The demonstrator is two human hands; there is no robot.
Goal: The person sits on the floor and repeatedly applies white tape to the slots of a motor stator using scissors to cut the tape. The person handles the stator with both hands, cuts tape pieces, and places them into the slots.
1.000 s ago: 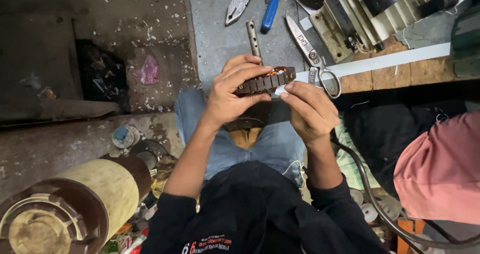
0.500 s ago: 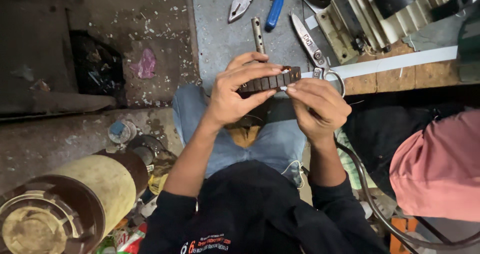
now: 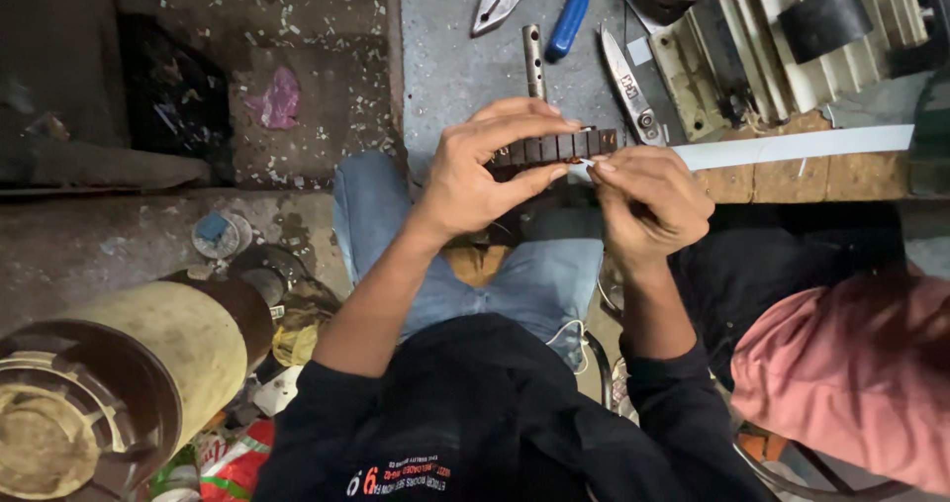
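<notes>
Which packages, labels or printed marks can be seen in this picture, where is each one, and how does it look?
Crumpled wrapper: floor at bottom left, beside the yellow cylinder; red and green with white.
Printed mark: on the person's black shirt, bottom centre; small white lettering with a red figure.
Small label: on the blade of the scissors on the grey surface above the right hand; pale with a dark mark.
No screens or signs.
</notes>
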